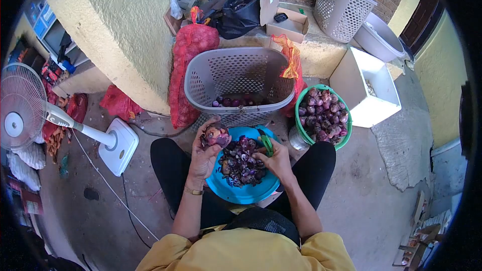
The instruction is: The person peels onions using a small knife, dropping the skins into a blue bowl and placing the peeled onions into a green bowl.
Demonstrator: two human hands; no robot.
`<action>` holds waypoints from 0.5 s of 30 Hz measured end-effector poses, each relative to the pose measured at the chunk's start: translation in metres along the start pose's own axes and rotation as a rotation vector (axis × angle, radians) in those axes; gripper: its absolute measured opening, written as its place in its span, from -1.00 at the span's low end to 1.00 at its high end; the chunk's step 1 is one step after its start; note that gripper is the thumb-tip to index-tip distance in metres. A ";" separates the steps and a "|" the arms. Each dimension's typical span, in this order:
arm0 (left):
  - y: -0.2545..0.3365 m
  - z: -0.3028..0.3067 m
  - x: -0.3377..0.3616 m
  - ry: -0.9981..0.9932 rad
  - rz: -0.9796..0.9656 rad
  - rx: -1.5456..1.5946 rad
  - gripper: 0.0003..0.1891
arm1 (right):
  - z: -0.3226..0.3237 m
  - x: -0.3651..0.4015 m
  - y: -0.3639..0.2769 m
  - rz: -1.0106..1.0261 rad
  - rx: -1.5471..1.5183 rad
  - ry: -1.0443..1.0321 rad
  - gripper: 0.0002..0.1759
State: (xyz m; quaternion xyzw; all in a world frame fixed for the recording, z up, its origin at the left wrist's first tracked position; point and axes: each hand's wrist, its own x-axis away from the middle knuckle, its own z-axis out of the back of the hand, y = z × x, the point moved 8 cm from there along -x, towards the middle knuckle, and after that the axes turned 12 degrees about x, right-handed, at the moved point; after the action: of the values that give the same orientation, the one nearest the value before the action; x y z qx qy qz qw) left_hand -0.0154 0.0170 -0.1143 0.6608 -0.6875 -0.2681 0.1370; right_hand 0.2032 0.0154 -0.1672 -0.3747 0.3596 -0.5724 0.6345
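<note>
My left hand (202, 163) is closed around a red onion (217, 134), raised over the left rim of a blue basin (226, 194). Over the basin's right side, my right hand (279, 161) grips a small green-handled knife (266, 143); its blade shows only poorly. Onion skins and trimmings (243, 163), dark purple, lie heaped in the basin between my legs. Beyond it stands a grey perforated basket (238, 60) with several red onions (236, 102) at the bottom. A green-rimmed container (348, 115) to the right is full of red onions (324, 113).
Red net sacks (188, 70) stand beside the grey basket. A white box (364, 88) sits at the right, near another grey basket (344, 7). To my left is a standing fan (65, 115) with cords across the floor. A black bag (238, 12) rests on the ledge.
</note>
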 end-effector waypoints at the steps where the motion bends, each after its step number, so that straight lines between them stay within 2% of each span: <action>1: -0.002 0.004 0.000 -0.012 0.008 -0.036 -0.25 | 0.000 0.000 0.000 -0.033 0.081 0.005 -0.60; 7: -0.003 0.000 -0.006 0.010 0.082 -0.059 -0.20 | -0.002 -0.008 -0.001 0.035 0.309 -0.002 -0.55; 15: -0.006 -0.009 -0.009 -0.014 0.120 -0.193 -0.18 | 0.002 -0.008 -0.014 0.001 0.318 -0.076 -0.58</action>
State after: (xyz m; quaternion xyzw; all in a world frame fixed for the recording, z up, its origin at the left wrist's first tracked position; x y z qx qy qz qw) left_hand -0.0047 0.0242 -0.1083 0.6002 -0.6979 -0.3289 0.2110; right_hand 0.1976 0.0222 -0.1538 -0.2907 0.2401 -0.6073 0.6993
